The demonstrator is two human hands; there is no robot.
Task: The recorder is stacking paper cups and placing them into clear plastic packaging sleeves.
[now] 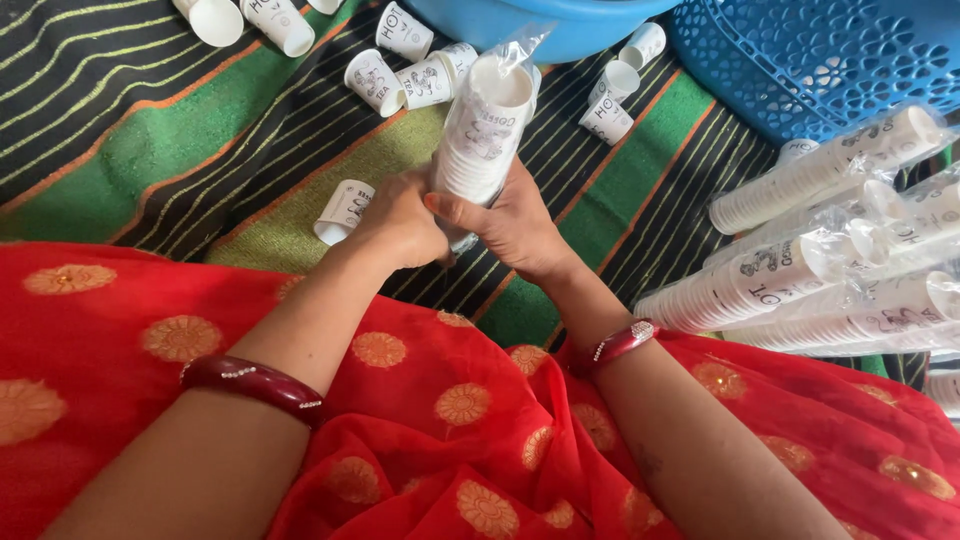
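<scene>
Red cloth [430,420] with orange flowers covers the lap, bottom of frame. Loose cups [345,210] lie on the striped mat [130,160], upper left and centre. Left hand [400,225] is closed around the base of the stack [485,125]; right hand [515,225] grips the same base from the other side, thumb across the front. Stack is held upright over the mat, mid-frame, inside a clear sleeve [520,45] whose open top juts past the top cup.

Step, judged: bagging or squaring 1 nested stack. Next move likely calls for a steady base grip while the sleeve is handled.

Right: bagged stacks [830,250] lie piled, beside a blue basket [830,60].

Unclear: sleeve's lower end and most fingers hidden; tub [540,25] cut off at top.
</scene>
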